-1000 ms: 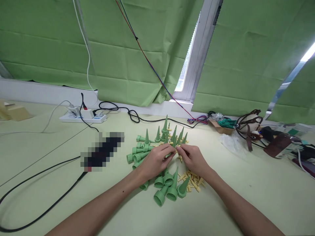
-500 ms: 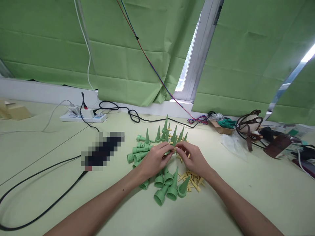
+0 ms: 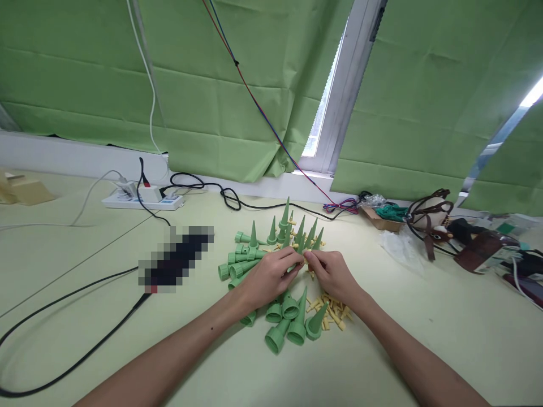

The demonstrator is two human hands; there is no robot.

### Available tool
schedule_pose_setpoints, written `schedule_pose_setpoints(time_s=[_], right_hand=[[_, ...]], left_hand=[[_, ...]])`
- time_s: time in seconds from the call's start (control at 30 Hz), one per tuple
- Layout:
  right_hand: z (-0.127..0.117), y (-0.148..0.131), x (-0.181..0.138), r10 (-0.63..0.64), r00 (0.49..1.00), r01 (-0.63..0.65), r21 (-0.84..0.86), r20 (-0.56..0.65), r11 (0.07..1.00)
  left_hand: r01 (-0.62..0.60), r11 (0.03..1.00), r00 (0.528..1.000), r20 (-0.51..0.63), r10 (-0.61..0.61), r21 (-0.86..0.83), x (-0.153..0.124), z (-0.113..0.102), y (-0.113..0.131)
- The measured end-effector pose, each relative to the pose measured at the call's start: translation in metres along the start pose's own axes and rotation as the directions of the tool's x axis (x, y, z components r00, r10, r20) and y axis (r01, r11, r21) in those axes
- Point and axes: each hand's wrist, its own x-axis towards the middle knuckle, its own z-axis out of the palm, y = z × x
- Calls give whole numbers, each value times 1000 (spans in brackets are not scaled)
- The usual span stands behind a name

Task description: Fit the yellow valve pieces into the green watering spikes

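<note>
My left hand (image 3: 271, 272) is closed, fingers bent in a pinch. What it grips is mostly hidden behind the fingers. Close beside it, my right hand (image 3: 331, 271) pinches with thumb and forefinger at a small yellow plastic peg (image 3: 307, 258). Both sets of fingertips nearly meet over the middle of the pile. Green plastic spikes with hollow capped bases surround the hands: an upright green spike (image 3: 253, 236) at the back left, a lying green spike (image 3: 275, 337) in front. Loose yellow T-shaped pegs (image 3: 335, 314) are heaped below my right hand.
A white power strip (image 3: 144, 200) with plugs lies at the back left. A black cable (image 3: 263, 207) runs along the wall. At the right are a cardboard box (image 3: 384, 224), a clear plastic bag (image 3: 401, 249) and a dark red case (image 3: 486, 252). A blurred-out dark object (image 3: 178, 260) lies left.
The fingertips of my two hands have drawn slightly apart, and my right hand has shifted a little down and right. The spikes and loose pegs lie as before.
</note>
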Motion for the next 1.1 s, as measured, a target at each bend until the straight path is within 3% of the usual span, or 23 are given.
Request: schedule_pose_setpoints(time_s=[0.17,0.57,1.1], right_hand=[[-5,-5,-1,17,998,-16,21,-53,1000],[-7,-4,-2,-85,996,84,119,2,989],[-3,-4,-1,-49,999,49,-40,-7,998]], left_hand=[[7,1000,1000,-9,-7,-1,1,-2,1],[28,999,999,-39,-28,18,1,-2,0],[4,999,1000,-16,-3,44,1,-2,-1]])
